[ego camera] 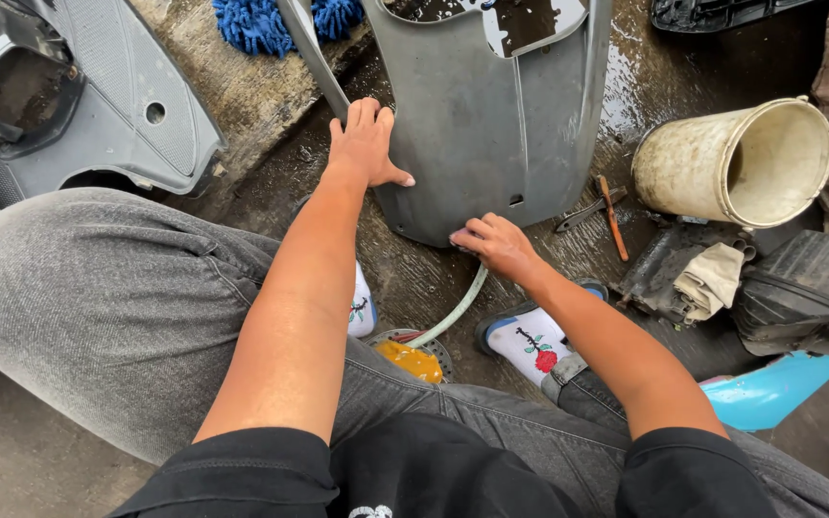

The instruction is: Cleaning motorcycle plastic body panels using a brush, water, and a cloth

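Wet concrete floor [414, 278] carries the grey panel [477, 125]. Left hand [365, 144] lies flat on its edge; right hand [493, 242] grasps its lower rim. Wet plastic could slip from the fingers.

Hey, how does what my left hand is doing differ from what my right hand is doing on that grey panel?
The left hand lies flat and open on the grey panel, fingers spread and pointing up its left edge. The right hand is curled, gripping the panel's bottom edge beside a pale hose. The left sits higher up the panel; the right sits at its lowest rim. Both are bare and touch the same panel.
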